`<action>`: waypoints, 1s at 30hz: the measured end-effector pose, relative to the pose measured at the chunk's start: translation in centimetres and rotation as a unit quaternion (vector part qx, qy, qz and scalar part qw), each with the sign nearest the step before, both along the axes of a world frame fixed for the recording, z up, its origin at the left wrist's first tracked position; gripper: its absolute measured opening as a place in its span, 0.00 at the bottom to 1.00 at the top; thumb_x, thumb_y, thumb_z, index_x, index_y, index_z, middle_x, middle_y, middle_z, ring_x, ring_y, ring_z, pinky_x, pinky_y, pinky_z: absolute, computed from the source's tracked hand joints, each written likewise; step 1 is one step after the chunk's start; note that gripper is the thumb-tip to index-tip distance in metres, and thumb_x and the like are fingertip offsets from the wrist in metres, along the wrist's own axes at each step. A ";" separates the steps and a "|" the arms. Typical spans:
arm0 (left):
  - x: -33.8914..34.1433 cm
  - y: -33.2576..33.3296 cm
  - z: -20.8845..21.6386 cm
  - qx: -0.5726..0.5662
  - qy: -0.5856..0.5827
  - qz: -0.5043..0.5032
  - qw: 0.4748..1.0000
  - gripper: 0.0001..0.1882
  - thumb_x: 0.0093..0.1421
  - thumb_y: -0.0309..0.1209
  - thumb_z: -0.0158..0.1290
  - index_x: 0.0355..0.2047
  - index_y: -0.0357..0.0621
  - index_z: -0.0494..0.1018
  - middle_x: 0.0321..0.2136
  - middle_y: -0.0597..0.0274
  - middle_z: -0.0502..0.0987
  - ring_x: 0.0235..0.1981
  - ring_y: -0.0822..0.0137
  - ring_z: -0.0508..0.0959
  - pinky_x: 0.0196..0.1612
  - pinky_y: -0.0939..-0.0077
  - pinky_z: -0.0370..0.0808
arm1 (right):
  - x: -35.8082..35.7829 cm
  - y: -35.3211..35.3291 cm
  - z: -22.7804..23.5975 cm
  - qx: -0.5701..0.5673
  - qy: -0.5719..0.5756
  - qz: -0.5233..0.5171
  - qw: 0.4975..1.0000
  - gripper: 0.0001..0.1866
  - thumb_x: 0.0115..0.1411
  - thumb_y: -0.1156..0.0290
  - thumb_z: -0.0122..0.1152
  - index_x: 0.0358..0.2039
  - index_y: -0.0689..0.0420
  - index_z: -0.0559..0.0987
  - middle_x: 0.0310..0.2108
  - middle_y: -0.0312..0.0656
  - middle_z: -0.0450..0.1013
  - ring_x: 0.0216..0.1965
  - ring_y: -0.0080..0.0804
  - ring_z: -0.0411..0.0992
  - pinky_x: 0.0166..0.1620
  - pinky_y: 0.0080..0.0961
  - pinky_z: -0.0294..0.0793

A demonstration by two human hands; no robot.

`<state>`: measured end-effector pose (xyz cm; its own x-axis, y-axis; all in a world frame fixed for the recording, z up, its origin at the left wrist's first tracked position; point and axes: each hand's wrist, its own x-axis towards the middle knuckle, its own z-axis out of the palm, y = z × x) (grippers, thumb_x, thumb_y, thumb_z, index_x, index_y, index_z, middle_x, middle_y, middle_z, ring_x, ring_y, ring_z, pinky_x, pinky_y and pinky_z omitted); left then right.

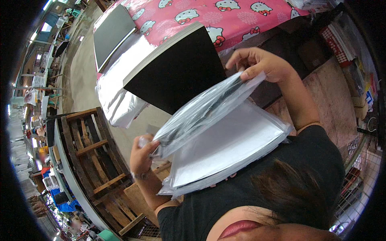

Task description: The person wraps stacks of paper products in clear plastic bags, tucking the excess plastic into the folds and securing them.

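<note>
A clear plastic bag [201, 108] is stretched between my two hands, with something dark showing through it; I cannot tell whether that is inside or behind. My left hand [141, 156] pinches its left end. At the other end, my right hand [261, 66] grips a corner between thumb and fingers, other fingers curled above. Just beyond the bag stands a thick stack of black sheets [177, 70] with a pale layered edge. Closer to my body lies a pile of flat clear plastic bags [229, 144], looking whitish, against my black shirt.
A pink cartoon-print cover [241, 18] spreads over the table ahead. Left on it are a dark-covered stack [114, 36] and white plastic-wrapped bundles [124, 102]. A wooden pallet [96, 148] stands at lower left. Shelving with papers [341, 44] is at the right.
</note>
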<state>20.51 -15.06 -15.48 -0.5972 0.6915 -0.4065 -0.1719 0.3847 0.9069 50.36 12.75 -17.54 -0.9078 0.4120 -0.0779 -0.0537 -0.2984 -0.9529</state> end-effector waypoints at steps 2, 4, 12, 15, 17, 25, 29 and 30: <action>-3.0 0.1 -4.8 -0.045 -0.102 -0.132 0.985 0.09 0.50 0.29 0.59 0.27 0.39 0.71 0.20 0.66 0.71 0.19 0.75 0.70 0.21 0.83 0.64 | 0.5 0.2 -4.2 -0.122 -0.065 0.020 0.990 0.21 0.44 0.72 0.68 0.40 0.62 0.74 0.29 0.37 0.72 0.27 0.20 0.71 0.33 0.15 0.71; -4.3 0.6 -9.6 -0.080 -0.156 -0.179 0.968 0.09 0.51 0.31 0.59 0.28 0.40 0.71 0.22 0.66 0.73 0.22 0.74 0.71 0.25 0.79 0.67 | 1.6 0.9 -12.0 -0.164 -0.115 0.033 0.979 0.19 0.51 0.71 0.64 0.43 0.60 0.72 0.32 0.35 0.71 0.26 0.20 0.69 0.30 0.16 0.70; -3.7 0.4 -25.4 -0.061 -0.063 -0.159 0.983 0.12 0.51 0.32 0.58 0.34 0.40 0.75 0.27 0.63 0.77 0.27 0.68 0.73 0.32 0.75 0.70 | 2.0 1.6 -26.8 -0.062 -0.276 0.075 0.956 0.21 0.51 0.67 0.62 0.46 0.59 0.73 0.38 0.38 0.73 0.38 0.29 0.71 0.45 0.28 0.68; -4.6 -1.3 -27.1 -0.096 0.115 -0.213 0.966 0.12 0.51 0.31 0.58 0.35 0.40 0.75 0.29 0.63 0.78 0.28 0.67 0.73 0.34 0.77 0.70 | -0.6 2.2 -17.8 0.190 -0.335 0.109 0.916 0.18 0.54 0.64 0.60 0.43 0.61 0.76 0.35 0.40 0.75 0.37 0.26 0.71 0.43 0.25 0.68; -5.6 1.2 -21.1 -0.098 0.106 -0.159 0.977 0.10 0.51 0.29 0.57 0.35 0.40 0.76 0.30 0.62 0.78 0.28 0.70 0.72 0.33 0.79 0.69 | -0.3 2.1 -11.9 0.178 -0.232 0.145 0.945 0.18 0.56 0.60 0.58 0.41 0.61 0.77 0.37 0.41 0.76 0.40 0.27 0.72 0.44 0.26 0.69; 0.5 5.0 0.7 0.178 0.112 -0.391 0.896 0.17 0.46 0.21 0.56 0.40 0.39 0.75 0.34 0.61 0.75 0.36 0.69 0.70 0.39 0.75 0.65 | -6.5 -4.0 -12.3 0.389 -0.275 0.359 0.803 0.39 0.53 0.46 0.59 0.59 0.56 0.63 0.60 0.48 0.58 0.59 0.43 0.58 0.60 0.34 0.57; 3.3 7.2 1.0 0.449 -0.021 -0.335 0.828 0.21 0.43 0.19 0.55 0.41 0.41 0.75 0.38 0.55 0.74 0.48 0.57 0.70 0.52 0.64 0.63 | -11.7 -6.0 -1.6 0.400 0.189 0.074 0.894 0.36 0.46 0.62 0.70 0.54 0.56 0.66 0.54 0.48 0.65 0.56 0.38 0.63 0.56 0.32 0.62; 3.5 8.0 0.8 0.508 -0.068 -0.310 0.801 0.25 0.41 0.19 0.54 0.43 0.43 0.75 0.45 0.49 0.72 0.55 0.52 0.65 0.60 0.56 0.56 | -12.7 -6.0 -0.4 0.377 0.194 0.097 0.901 0.28 0.47 0.61 0.69 0.47 0.58 0.70 0.45 0.48 0.70 0.49 0.38 0.68 0.49 0.32 0.66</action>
